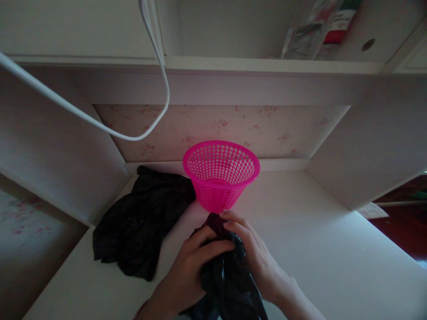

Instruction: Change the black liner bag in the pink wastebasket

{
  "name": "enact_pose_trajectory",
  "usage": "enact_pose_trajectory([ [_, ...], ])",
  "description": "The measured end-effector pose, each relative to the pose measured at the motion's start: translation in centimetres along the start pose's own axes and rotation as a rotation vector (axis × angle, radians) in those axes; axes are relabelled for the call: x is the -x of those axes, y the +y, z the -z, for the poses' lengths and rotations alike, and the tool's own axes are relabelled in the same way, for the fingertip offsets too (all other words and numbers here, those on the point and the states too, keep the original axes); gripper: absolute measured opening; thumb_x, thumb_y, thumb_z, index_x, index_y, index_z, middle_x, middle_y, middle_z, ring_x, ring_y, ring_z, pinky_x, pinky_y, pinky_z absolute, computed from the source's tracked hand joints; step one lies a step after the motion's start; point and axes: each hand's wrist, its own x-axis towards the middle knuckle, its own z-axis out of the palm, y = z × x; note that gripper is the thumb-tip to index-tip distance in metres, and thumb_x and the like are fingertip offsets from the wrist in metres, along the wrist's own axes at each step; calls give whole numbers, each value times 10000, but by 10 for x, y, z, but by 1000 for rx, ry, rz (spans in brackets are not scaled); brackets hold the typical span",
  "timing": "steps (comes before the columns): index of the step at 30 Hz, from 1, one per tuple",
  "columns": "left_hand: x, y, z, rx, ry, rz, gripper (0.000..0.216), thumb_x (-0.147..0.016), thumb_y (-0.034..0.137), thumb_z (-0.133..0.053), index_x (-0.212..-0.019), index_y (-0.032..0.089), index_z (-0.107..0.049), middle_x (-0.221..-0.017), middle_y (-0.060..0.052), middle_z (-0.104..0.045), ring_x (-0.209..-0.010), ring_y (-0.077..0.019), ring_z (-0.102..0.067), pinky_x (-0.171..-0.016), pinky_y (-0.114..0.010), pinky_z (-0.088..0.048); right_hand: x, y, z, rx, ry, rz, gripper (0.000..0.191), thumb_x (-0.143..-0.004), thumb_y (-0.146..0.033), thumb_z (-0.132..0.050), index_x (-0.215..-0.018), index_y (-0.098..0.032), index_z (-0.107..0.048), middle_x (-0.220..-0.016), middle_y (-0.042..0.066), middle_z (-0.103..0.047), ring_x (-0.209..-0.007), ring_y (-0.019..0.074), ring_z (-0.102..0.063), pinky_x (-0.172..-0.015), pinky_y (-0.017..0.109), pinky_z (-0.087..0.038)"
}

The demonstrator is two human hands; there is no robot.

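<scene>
Both hands grip a crumpled black plastic bag (227,284) at the lower middle of the head view. My left hand (195,262) is closed on its left side, thumb and index finger pinching the gathered top. On the other side my right hand (253,253) holds the same bag, fingers bent over its upper part. Just beyond my fingertips stands a bright pink mesh basket (216,195), upright, with a wide round rim and nothing visible inside. A second black plastic bag (136,222) lies crumpled on the white surface to the left, touching or close to the basket.
A white cable (133,135) loops down at the upper left. Above is a white shelf (273,65) holding plastic-wrapped packets (307,40). White side panels (367,129) flank the white surface (300,249), and flowered wallpaper (220,124) covers the back.
</scene>
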Motion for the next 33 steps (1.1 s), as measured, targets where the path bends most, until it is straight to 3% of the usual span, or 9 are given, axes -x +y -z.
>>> enact_pose_trajectory([
  [4, 6, 3, 5, -261, 6, -68, 476, -938, 134, -651, -1361, 351, -669, -1081, -52, -649, -971, -204, -689, -864, -309, -587, -7, 9, -3, -66, -183, 14, 412, -962, -134, -532, -1364, -224, -534, -1148, 120, -733, -1038, 233, -715, -893, 335, -580],
  [7, 12, 0, 2, -279, 59, -116, 451, -976, 179, -615, -1392, 349, -650, -1141, -63, -594, -992, -189, -691, -865, -291, -598, -10, 14, -15, 37, -38, 62, 250, -959, -92, -452, -1095, -213, -623, -956, 97, -721, -832, 200, -674, -727, 298, -548],
  [10, 18, -4, -9, -158, 106, -105, 411, -982, 181, -629, -1351, 355, -677, -1167, -54, -558, -992, -162, -687, -861, -255, -602, -9, 19, -30, 128, 165, 59, 194, -936, -137, -459, -804, -240, -556, -725, 36, -629, -615, 164, -555, -564, 268, -443],
  [13, 21, -6, -19, -89, 148, -80, 425, -976, 137, -620, -1331, 360, -690, -1179, -52, -553, -993, -155, -686, -853, -244, -610, -7, 25, -43, 122, 274, -67, 194, -908, -156, -474, -739, -252, -486, -588, -24, -562, -486, 130, -474, -482, 247, -362],
  [15, 20, -5, -21, -117, 178, -81, 430, -980, 102, -579, -1322, 335, -696, -1191, -66, -569, -1002, -159, -694, -857, -246, -615, -7, 28, -47, 94, 274, -156, 122, -872, -137, -513, -848, -248, -557, -636, -25, -652, -518, 130, -564, -506, 232, -411],
  [20, 15, -4, -12, -254, 236, -172, 327, -1017, 153, -546, -1274, 267, -712, -1170, -91, -641, -1061, -181, -709, -894, -256, -613, -7, 21, -36, -106, 161, -225, 397, -744, -56, -565, -1069, -237, -704, -889, 30, -793, -731, 168, -730, -662, 243, -552],
  [27, 16, -6, -5, -333, 228, -275, 355, -992, 90, -532, -1251, 244, -720, -1224, -94, -660, -1128, -181, -681, -972, -275, -576, 12, 17, -6, -571, -75, -408, 340, -884, -251, -733, -1215, -321, -770, -1192, 67, -755, -1054, 219, -712, -909, 327, -570],
  [30, 14, -3, -2, -339, 142, -294, 395, -950, 42, -533, -1234, 239, -723, -1208, -89, -686, -1112, -188, -681, -965, -292, -582, 25, 25, -8, -745, -40, -537, 339, -845, -388, -796, -1181, -336, -798, -1220, 66, -735, -1112, 250, -681, -947, 373, -551],
  [33, 13, -2, 0, -389, 91, -330, 403, -952, 40, -501, -1229, 228, -726, -1199, -89, -709, -1122, -193, -677, -978, -302, -578, 28, 28, -16, -829, 84, -703, 287, -875, -506, -755, -1046, -294, -844, -1084, 71, -771, -1045, 236, -687, -931, 368, -541],
])
